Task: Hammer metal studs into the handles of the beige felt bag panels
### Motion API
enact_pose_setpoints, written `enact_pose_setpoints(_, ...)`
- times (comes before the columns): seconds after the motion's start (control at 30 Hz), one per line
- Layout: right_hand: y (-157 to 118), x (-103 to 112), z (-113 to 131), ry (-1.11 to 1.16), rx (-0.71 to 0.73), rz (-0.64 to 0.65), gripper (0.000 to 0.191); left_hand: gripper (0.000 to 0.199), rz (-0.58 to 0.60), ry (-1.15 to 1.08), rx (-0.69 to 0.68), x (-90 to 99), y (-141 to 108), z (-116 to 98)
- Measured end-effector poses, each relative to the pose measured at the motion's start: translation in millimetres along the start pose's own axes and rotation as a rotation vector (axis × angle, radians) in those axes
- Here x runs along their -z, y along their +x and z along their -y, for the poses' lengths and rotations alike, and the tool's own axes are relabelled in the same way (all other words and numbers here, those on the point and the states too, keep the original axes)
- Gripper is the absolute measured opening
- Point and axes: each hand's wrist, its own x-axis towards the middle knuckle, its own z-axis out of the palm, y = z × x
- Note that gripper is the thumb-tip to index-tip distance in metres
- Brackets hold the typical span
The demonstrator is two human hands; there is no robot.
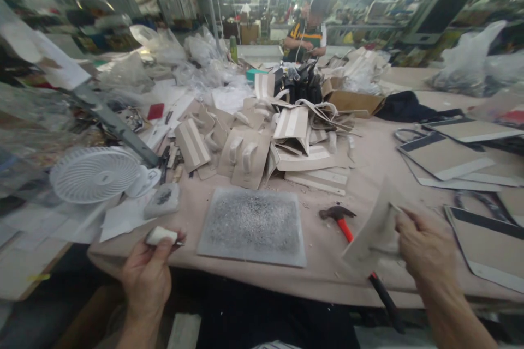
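My left hand (pixel 148 272) is closed on a small white piece (pixel 161 235) with a dark tip, left of the grey board at the table's front. Specks and crumbs cover the middle of that board (pixel 251 226). On the right, my right hand (pixel 426 245) grips a beige panel (pixel 372 234), which is blurred and held tilted above the cloth. A hammer (pixel 344 221) with a red and black handle lies partly behind the panel. Beyond the board is a heap of beige panels (pixel 245 158), several with wrapped handles.
A white fan (pixel 96 174) and a pale block (pixel 162 200) stand at the left. Flat panels with dark strips (pixel 491 245) lie at the right. Plastic bags (pixel 159 46), black bags (pixel 301 84) and a cardboard box (pixel 354 102) are farther back. Another person (pixel 307 38) sits across the table.
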Motion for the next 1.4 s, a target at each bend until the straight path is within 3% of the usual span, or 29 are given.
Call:
enact_pose_setpoints(0.07,-20.9,-26.6,26.3,-0.022,-0.064,0.092,0.05,0.035,0.097,0.022,0.023,-17.2,-2.7,2.9)
enact_pose_setpoints(0.17,-62.9,-81.4,74.9,0.067,0.023,0.443,0.05,0.038,0.282,0.077,0.043,-45.3,-11.5,6.8)
enact_pose_setpoints(0.27,-102.8,-123.1,105.9,0.134,0.036,0.556,0.047,0.041,0.449,0.147,0.072,-69.9,-23.8,11.3)
enact_pose_setpoints(0.33,-119.2,-135.1,111.4,0.156,0.014,0.572,0.051,0.041,0.549,0.186,0.097,-84.9,-32.2,15.0)
enact_pose_setpoints(0.6,-129.6,-116.4,90.2,0.254,-0.105,0.564,0.054,0.028,0.831,0.157,0.122,-156.2,-49.6,49.9)
enact_pose_setpoints(0.73,-136.8,-112.2,85.2,0.295,-0.136,0.531,0.053,0.022,0.954,0.167,0.125,-179.2,-56.5,78.7)
enact_pose_setpoints(0.87,-136.5,-116.4,83.7,0.325,-0.099,0.548,0.056,0.022,1.003,0.171,0.142,-182.4,-62.3,100.9)
enact_pose_setpoints(1.0,-129.8,-113.8,75.4,0.353,-0.087,0.59,0.056,0.03,0.98,0.157,0.177,-179.5,-63.3,106.6)
enact_pose_setpoints(1.1,-117.5,-104.9,54.1,0.293,-0.071,0.496,0.055,0.031,0.984,0.149,0.18,-179.4,-63.3,105.3)
enact_pose_setpoints(1.27,-84.2,-84.5,-9.1,-0.125,0.084,0.148,0.047,0.024,1.022,0.183,0.146,-180.5,-63.6,106.0)
enact_pose_setpoints(1.33,-75.0,-77.5,-33.1,-0.342,0.124,0.101,0.043,0.023,1.034,0.198,0.135,-181.0,-63.8,106.3)
enact_pose_setpoints(1.4,-70.7,-72.2,-49.7,-0.488,0.127,0.132,0.038,0.022,1.038,0.218,0.118,-181.5,-64.0,105.9)
